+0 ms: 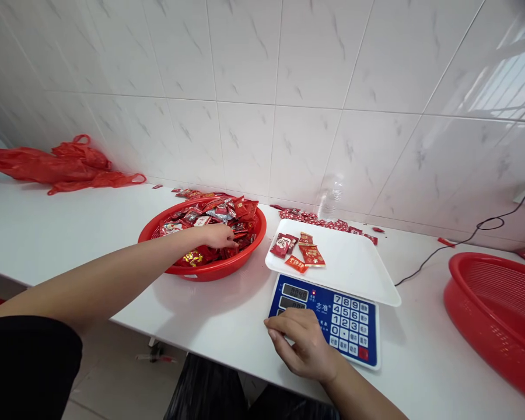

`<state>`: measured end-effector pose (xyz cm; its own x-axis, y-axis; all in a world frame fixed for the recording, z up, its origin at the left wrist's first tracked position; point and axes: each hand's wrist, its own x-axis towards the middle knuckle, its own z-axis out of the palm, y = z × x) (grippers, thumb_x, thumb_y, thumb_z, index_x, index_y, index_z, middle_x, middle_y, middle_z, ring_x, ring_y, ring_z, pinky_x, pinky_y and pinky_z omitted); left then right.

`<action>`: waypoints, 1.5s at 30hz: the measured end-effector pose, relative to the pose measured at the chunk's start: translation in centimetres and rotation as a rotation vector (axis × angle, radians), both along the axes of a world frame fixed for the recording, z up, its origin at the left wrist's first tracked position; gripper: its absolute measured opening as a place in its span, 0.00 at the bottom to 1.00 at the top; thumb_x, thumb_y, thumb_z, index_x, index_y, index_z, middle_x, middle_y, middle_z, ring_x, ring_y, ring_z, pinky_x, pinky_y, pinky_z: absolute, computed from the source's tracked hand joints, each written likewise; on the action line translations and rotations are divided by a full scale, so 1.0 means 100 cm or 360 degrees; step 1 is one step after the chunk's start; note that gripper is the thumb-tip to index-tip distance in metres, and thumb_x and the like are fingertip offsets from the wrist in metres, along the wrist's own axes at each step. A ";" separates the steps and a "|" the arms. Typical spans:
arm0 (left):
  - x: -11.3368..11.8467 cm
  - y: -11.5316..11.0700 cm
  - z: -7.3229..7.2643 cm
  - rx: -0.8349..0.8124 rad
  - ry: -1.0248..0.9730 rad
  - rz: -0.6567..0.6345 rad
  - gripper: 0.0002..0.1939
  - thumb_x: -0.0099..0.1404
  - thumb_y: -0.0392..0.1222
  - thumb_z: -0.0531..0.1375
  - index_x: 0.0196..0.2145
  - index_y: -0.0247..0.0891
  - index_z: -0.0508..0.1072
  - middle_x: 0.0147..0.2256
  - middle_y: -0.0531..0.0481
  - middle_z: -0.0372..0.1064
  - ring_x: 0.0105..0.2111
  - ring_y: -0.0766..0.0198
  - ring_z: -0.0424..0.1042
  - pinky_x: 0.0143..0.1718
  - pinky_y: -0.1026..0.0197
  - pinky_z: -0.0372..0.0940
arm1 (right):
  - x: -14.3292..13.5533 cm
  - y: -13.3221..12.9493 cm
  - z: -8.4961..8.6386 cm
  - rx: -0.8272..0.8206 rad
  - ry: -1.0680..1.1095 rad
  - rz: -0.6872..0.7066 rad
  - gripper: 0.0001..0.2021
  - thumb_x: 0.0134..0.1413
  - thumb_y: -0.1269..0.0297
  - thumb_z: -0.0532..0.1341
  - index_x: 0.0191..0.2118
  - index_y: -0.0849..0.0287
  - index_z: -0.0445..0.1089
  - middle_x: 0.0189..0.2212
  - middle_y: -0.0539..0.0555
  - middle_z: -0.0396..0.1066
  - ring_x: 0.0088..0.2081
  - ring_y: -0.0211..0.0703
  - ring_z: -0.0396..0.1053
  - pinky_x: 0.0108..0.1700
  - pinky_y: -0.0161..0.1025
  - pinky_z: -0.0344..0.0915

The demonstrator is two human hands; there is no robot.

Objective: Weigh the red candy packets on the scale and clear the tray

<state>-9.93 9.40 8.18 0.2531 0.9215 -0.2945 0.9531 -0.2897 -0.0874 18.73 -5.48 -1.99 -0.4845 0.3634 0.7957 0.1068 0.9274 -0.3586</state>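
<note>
My left hand (220, 235) reaches into the red plastic basket (219, 270) at the middle left. Its thumb and a finger show slightly apart, touching the heap of small wrapped packets (201, 221); no packet is plainly gripped. My right hand (304, 344) is loosely curled over the lower left of the blue scale keypad (345, 321), with nothing visible in its fingers. It partly covers the scale's displays. On the white scale pan (345, 256) lie several red and gold packets (311, 255), grouped at the left end.
Loose red packets (306, 217) lie along the tiled wall behind the pan, near a clear plastic bottle (331, 197). Red plastic bags (65, 165) rest at the far left. Another red basket (485, 315) stands at the right. A black cable (446, 248) runs behind the scale.
</note>
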 end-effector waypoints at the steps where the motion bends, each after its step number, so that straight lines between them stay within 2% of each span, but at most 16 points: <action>1: -0.001 -0.001 0.000 0.0051 0.0021 0.0023 0.20 0.60 0.56 0.53 0.24 0.38 0.73 0.25 0.45 0.71 0.25 0.59 0.67 0.27 0.61 0.57 | 0.000 0.000 0.000 0.0001 -0.0001 -0.0003 0.09 0.57 0.73 0.57 0.43 0.61 0.69 0.26 0.53 0.73 0.25 0.38 0.68 0.28 0.35 0.61; 4: -0.001 -0.003 0.000 0.0239 0.0093 0.0104 0.14 0.58 0.50 0.56 0.26 0.38 0.73 0.29 0.42 0.72 0.29 0.55 0.70 0.29 0.60 0.58 | -0.001 0.001 -0.001 0.0006 0.0005 -0.0018 0.08 0.57 0.73 0.57 0.43 0.61 0.69 0.26 0.53 0.72 0.25 0.37 0.68 0.28 0.35 0.61; 8: 0.000 -0.009 0.005 0.0467 0.0105 0.0143 0.08 0.61 0.43 0.54 0.31 0.39 0.70 0.32 0.42 0.72 0.30 0.55 0.70 0.28 0.60 0.56 | -0.001 0.002 -0.002 0.0008 0.0011 -0.0047 0.08 0.57 0.73 0.57 0.43 0.60 0.69 0.25 0.52 0.72 0.25 0.37 0.67 0.28 0.34 0.60; 14: 0.018 -0.018 0.036 0.0757 -0.0320 0.0068 0.04 0.62 0.42 0.53 0.34 0.42 0.65 0.27 0.51 0.69 0.24 0.61 0.66 0.24 0.62 0.53 | -0.002 0.002 0.002 0.0043 0.0010 -0.0060 0.08 0.58 0.72 0.56 0.41 0.60 0.69 0.25 0.51 0.73 0.24 0.36 0.67 0.27 0.34 0.60; 17: 0.038 -0.020 0.049 0.0883 -0.0501 -0.0028 0.03 0.63 0.41 0.52 0.35 0.41 0.64 0.30 0.52 0.71 0.28 0.62 0.68 0.26 0.63 0.55 | -0.002 0.003 0.004 0.0070 0.0039 -0.0061 0.08 0.58 0.72 0.56 0.42 0.60 0.69 0.25 0.51 0.73 0.23 0.36 0.67 0.27 0.34 0.60; 19: 0.053 -0.020 0.053 0.0939 -0.0554 -0.0087 0.04 0.64 0.40 0.52 0.37 0.41 0.65 0.32 0.52 0.72 0.31 0.61 0.70 0.28 0.63 0.57 | -0.002 0.004 0.004 0.0078 0.0043 -0.0072 0.08 0.57 0.71 0.56 0.42 0.60 0.69 0.25 0.51 0.73 0.23 0.36 0.67 0.27 0.34 0.61; 24: 0.091 -0.017 0.043 0.1105 -0.0291 -0.0339 0.09 0.67 0.39 0.51 0.43 0.41 0.68 0.39 0.48 0.73 0.37 0.58 0.72 0.31 0.62 0.60 | -0.003 0.006 0.004 0.0088 0.0038 -0.0081 0.07 0.57 0.71 0.56 0.41 0.61 0.69 0.25 0.51 0.73 0.23 0.35 0.67 0.27 0.33 0.61; 29: 0.121 -0.011 0.022 0.1225 -0.0059 -0.0945 0.11 0.68 0.31 0.49 0.43 0.36 0.70 0.36 0.45 0.73 0.40 0.59 0.70 0.34 0.61 0.62 | -0.003 0.008 0.002 0.0122 0.0027 -0.0104 0.07 0.58 0.70 0.56 0.41 0.60 0.69 0.26 0.50 0.73 0.23 0.35 0.67 0.27 0.33 0.62; 32: 0.131 -0.010 0.014 0.1074 -0.0072 -0.1104 0.11 0.70 0.39 0.50 0.42 0.36 0.71 0.36 0.45 0.73 0.40 0.59 0.70 0.36 0.61 0.63 | -0.002 0.009 0.001 0.0137 -0.0013 -0.0134 0.07 0.59 0.69 0.55 0.41 0.60 0.68 0.26 0.50 0.74 0.24 0.35 0.68 0.27 0.33 0.62; 35: 0.132 -0.013 0.012 0.0832 -0.0258 -0.1018 0.14 0.71 0.48 0.50 0.45 0.40 0.71 0.42 0.45 0.73 0.43 0.59 0.69 0.40 0.61 0.63 | 0.000 0.009 0.001 0.0142 -0.0038 -0.0140 0.07 0.60 0.68 0.54 0.41 0.60 0.67 0.26 0.50 0.74 0.24 0.35 0.69 0.27 0.33 0.62; 39: 0.118 -0.024 0.014 0.0726 -0.0596 -0.0703 0.18 0.71 0.49 0.47 0.49 0.40 0.69 0.47 0.45 0.71 0.47 0.59 0.68 0.48 0.58 0.62 | -0.001 0.006 0.000 0.0186 -0.0070 -0.0055 0.07 0.59 0.67 0.54 0.41 0.60 0.68 0.25 0.50 0.73 0.25 0.35 0.69 0.27 0.33 0.63; 42: 0.100 -0.031 0.013 0.0709 -0.0714 -0.0521 0.20 0.70 0.51 0.46 0.50 0.39 0.68 0.48 0.46 0.70 0.48 0.57 0.68 0.49 0.56 0.62 | -0.005 0.002 -0.005 0.0273 -0.0214 0.0072 0.08 0.59 0.64 0.55 0.40 0.60 0.69 0.25 0.50 0.73 0.25 0.35 0.70 0.27 0.34 0.63; 45: 0.080 -0.033 0.008 0.0627 -0.0678 -0.0336 0.18 0.69 0.50 0.47 0.48 0.39 0.69 0.46 0.47 0.72 0.46 0.57 0.69 0.46 0.58 0.64 | -0.008 0.000 -0.010 0.0305 -0.0283 0.0129 0.09 0.60 0.62 0.55 0.39 0.59 0.69 0.24 0.50 0.73 0.25 0.35 0.70 0.26 0.34 0.62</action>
